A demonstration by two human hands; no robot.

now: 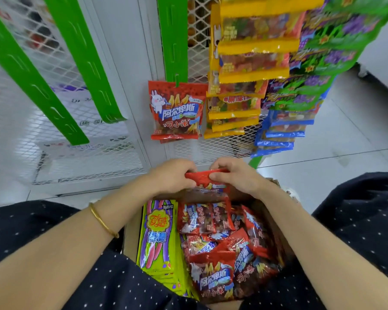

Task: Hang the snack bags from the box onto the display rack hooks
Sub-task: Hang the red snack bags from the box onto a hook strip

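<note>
Head view, both hands' grip [202, 177] hiding red bag's [199, 179] top edge

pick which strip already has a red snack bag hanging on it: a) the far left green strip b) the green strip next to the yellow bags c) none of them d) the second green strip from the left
b: one red snack bag hangs at the bottom of the green strip beside the yellow bags; the two green strips to the left are bare.

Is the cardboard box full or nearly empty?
Fairly full: the cardboard box holds many red snack bags and a stack of yellow-green bags.
</note>
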